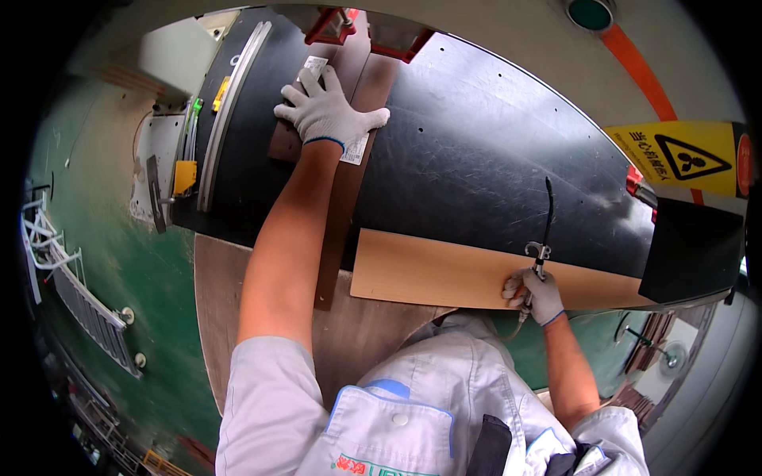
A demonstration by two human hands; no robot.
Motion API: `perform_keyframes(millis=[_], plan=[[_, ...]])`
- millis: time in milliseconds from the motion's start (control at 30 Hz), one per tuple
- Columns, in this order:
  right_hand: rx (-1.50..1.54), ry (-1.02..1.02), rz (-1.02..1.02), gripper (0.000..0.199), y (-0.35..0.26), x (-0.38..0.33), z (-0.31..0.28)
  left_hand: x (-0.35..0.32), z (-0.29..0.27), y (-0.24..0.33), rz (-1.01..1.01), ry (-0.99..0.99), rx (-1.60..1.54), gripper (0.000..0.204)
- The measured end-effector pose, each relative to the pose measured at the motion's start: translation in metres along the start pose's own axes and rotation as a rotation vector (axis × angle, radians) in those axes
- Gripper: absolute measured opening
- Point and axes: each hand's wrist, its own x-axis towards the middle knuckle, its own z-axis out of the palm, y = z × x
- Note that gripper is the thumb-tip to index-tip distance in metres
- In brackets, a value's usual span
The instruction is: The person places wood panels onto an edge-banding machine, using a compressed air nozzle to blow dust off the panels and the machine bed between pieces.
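My left hand [325, 111], in a white knit glove, lies flat with fingers spread on a long dark brown wood strip [337, 230] that runs down the black machine table [468, 159]. A white paper label [355, 149] on the strip sits partly under the palm. My right hand [538, 295], also gloved, is closed around a metal air gun [540, 258] whose thin black nozzle points up over the table. That hand rests on a light tan wood board [429, 274] lying across the table's near edge.
A metal fence rail [230, 111] and a yellow part [184, 176] line the table's left side. Red clamps [329, 28] stand at the far end. A yellow warning sign [683, 157] is at right. Green floor [159, 317] and a metal rack [79, 301] lie left.
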Motion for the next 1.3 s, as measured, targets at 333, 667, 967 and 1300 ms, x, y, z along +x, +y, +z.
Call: perform_keyframes(millis=[333, 667, 967, 1300], plan=[[-0.011, -0.07, -0.019, 0.039, 0.005, 0.003, -0.009, -0.007, -0.003, 0.008, -0.031, 0.015, 0.033, 0.129], [-0.033, -0.066, -0.052, 0.035, -0.002, -0.004, -0.003, -0.006, 0.008, 0.019, -0.061, 0.009, 0.049, 0.136], [0.071, -0.073, -0.007, 0.03, -0.005, -0.006, -0.001, -0.001, 0.013, 0.02, -0.07, 0.047, 0.07, 0.136], [0.016, -0.032, -0.026, 0.029, -0.012, -0.013, 0.0, -0.001, 0.007, 0.027, -0.078, 0.04, 0.074, 0.135]])
